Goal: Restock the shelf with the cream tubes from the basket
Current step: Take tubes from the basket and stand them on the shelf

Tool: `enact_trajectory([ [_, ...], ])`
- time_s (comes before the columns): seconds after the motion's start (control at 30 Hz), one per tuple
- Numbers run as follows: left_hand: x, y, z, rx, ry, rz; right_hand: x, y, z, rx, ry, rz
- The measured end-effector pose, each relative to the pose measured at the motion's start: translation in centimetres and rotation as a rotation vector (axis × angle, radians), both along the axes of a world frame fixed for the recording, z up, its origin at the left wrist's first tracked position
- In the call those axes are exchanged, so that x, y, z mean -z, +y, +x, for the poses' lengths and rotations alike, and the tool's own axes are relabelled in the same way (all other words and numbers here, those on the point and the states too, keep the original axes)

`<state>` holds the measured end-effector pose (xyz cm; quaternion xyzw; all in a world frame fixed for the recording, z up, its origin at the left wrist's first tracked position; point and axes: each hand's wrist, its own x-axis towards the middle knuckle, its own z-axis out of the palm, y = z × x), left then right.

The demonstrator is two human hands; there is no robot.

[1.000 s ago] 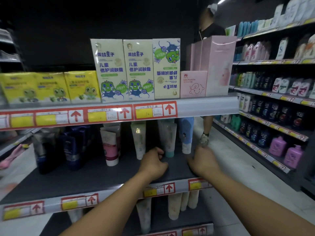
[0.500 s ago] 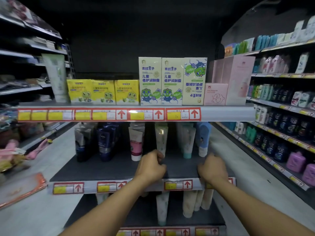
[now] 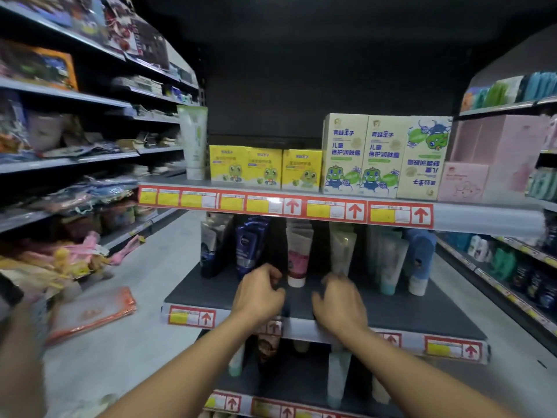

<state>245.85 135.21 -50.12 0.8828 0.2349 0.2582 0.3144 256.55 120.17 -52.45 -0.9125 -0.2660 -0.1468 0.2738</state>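
The dark shelf (image 3: 407, 312) carries upright tubes (image 3: 297, 254) in a row at its back, two dark ones (image 3: 250, 245) leftmost, perhaps more behind; its front is bare.

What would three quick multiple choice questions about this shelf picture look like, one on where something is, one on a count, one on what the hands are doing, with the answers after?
1. Where does the tall white and green tube stand?
A. left end of the top shelf
B. on the floor
C. bottom shelf

2. How many yellow boxes sit side by side on the top shelf?
A. one
B. three
C. six

3. What do the left hand and right hand hold?
A. a basket
B. a pink box each
C. nothing that shows

Answers:
1 A, it stands upright just left of the yellow boxes.
2 B, three frog-printed fronts line up.
3 C, both hover over the middle shelf with fingers loosely curled, nothing visible in either grip.
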Motion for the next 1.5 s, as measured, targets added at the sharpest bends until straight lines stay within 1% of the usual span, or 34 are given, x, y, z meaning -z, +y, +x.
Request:
enact_trajectory([
  [0.3, 1.3, 7.1, -3.6, -0.157, -0.054, -0.034, 0.8, 9.2, -3.5, -0.175, 0.038, 0.014],
  [0.43, 2.1, 10.3, -4.1, -0.224, -0.063, -0.044, 1.2, 12.5, -4.1, -0.177, 0.122, 0.036],
  [0.57, 2.8, 12.5, -4.2, -0.314, -0.120, -0.077, 2.0, 15.0, -3.6, -0.148, 0.258, 0.084],
  [0.67, 3.6, 14.4, -3.7, -0.329, -0.139, -0.085, 2.2, 16.3, -2.6, -0.106, 0.327, 0.110],
  [0.73, 3.8, 15.6, -3.1, -0.342, -0.134, -0.081, 2.1, 16.9, -2.0, -0.102, 0.346, 0.096],
  [0.83, 3.5, 16.9, -2.2, -0.349, -0.089, -0.130, 2.0, 17.7, -1.1, -0.105, 0.371, 0.080],
  [1.03, 3.1, 19.1, -0.3, -0.282, 0.032, -0.176, 2.3, 18.7, 0.4, -0.106, 0.307, 0.079],
  [1.23, 4.9, 19.9, 0.7, -0.281, 0.029, -0.128, 2.7, 19.1, 0.7, -0.101, 0.248, 0.114],
  [1.33, 5.0, 20.0, 0.7, -0.270, 0.028, -0.165, 3.0, 19.0, 0.9, -0.115, 0.212, 0.095],
  [1.5, 5.2, 20.0, 0.7, -0.298, 0.035, -0.114, 3.3, 19.1, 1.3, -0.141, 0.177, 0.068],
])
